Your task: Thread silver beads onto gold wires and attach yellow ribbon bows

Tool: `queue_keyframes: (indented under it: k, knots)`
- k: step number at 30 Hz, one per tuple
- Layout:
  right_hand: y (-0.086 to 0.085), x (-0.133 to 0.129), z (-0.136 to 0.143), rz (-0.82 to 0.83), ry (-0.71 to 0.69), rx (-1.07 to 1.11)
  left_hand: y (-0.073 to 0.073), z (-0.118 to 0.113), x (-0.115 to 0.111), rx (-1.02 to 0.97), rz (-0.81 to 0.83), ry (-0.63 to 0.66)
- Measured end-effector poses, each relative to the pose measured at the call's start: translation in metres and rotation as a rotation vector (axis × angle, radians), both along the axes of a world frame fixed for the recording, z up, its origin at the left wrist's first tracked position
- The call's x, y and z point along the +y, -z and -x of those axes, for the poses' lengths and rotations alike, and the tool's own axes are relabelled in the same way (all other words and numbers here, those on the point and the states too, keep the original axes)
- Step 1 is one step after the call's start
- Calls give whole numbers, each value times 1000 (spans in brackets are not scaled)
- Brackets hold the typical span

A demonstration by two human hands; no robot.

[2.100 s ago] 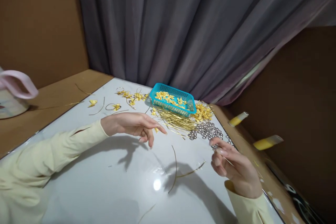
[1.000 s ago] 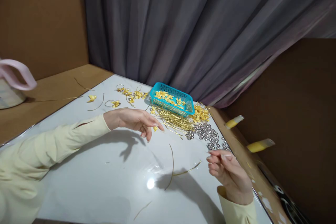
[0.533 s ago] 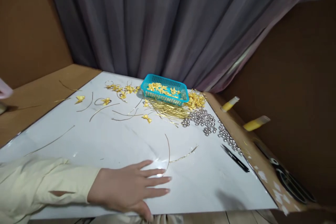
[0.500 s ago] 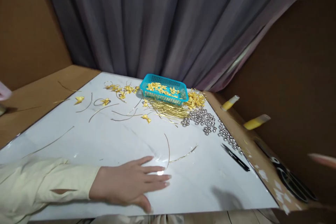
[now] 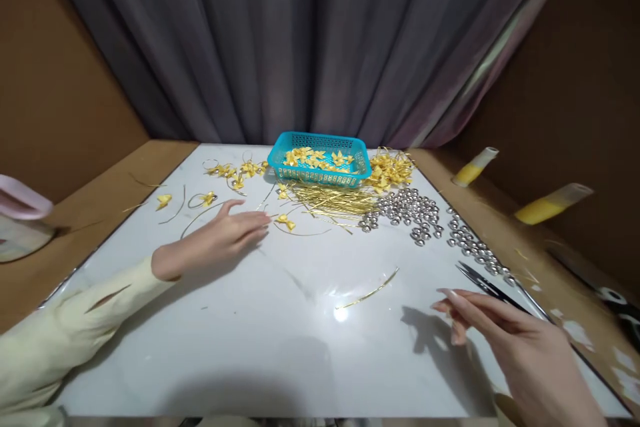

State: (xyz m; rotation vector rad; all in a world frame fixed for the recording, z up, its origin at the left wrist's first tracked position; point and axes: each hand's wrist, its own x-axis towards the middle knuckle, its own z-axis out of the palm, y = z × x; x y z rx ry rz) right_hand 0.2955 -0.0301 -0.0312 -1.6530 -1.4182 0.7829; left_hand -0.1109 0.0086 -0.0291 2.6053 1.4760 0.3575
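Left hand (image 5: 220, 235): lies low over the white tabletop (image 5: 240, 333), left of middle, fingers stretched out flat and loosely apart, holding nothing. Its fingertips reach toward a small yellow bow (image 5: 286, 221) that lies just beyond them, with a thin gold wire (image 5: 300, 232) curving under the bow.
Right hand (image 5: 505, 333): hovers at the near right, fingers extended and slightly parted, empty. Its fingertips point left, just short of the black scissors (image 5: 487, 285).
Scissors: lie on the tabletop near the right edge, pointing far-left, close beside the right hand's fingers but not gripped.
Loose gold strip (image 5: 369, 293): lies alone in the middle of the table, between the two hands, well apart from both.
Basket (image 5: 320, 159): teal plastic, at the far middle, with yellow bows in it.
Gold wire bundle (image 5: 333, 200): spread just in front of the basket.
Silver bells (image 5: 415, 210): a heap to the right of the wires, trailing toward the scissors.
Finished bows with loops (image 5: 230, 173): scattered at the far left of the basket.
Curtain (image 5: 300, 40): grey, hanging behind the table.
Yellow tubes (image 5: 550, 203): lie on the brown ledge at the right.
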Motion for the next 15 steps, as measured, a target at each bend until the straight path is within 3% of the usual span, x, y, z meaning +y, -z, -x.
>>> queue_keyframes:
  k: [3, 8, 12, 15]
  knots:
    - [0, 5, 22, 218, -36, 142, 1, 4, 33, -60, -62, -80]
    - [10, 8, 33, 375, -58, 299, 17, -16, 69, -76, 5, 122]
    - [16, 11, 30, 358, -187, 373, 27, -32, 69, -109, 38, 136]
    - [16, 11, 30, 335, -185, 397, 20, -37, 54, -150, 37, 76]
